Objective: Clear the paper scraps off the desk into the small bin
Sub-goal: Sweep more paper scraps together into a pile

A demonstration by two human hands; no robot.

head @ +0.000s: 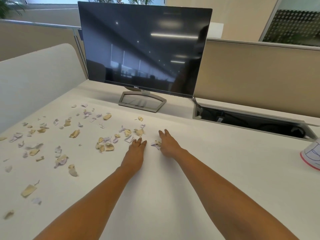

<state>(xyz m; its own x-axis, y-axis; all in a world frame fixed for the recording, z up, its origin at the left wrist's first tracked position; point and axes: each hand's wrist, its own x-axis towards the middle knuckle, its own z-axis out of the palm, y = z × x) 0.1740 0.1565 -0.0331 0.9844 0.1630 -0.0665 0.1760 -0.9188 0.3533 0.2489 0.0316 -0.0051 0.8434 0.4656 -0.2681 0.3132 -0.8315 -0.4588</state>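
We find the torn tan and lilac paper scraps [74,134] nearly all on the white counter [216,170] (bin unconfirmed). Right hand [168,144] fingers pinch one scrap; left hand [136,149] fingers lie flat, open.

A white desk [173,196] in an open-plan office carries a dark monitor [143,49] whose screen reflects rows of ceiling lights. Beige partitions [256,80] enclose the desk at the back and a pale rounded panel [34,80] at the left. An open cable tray [251,121] sits at right. Plants [10,6] line the bright background.
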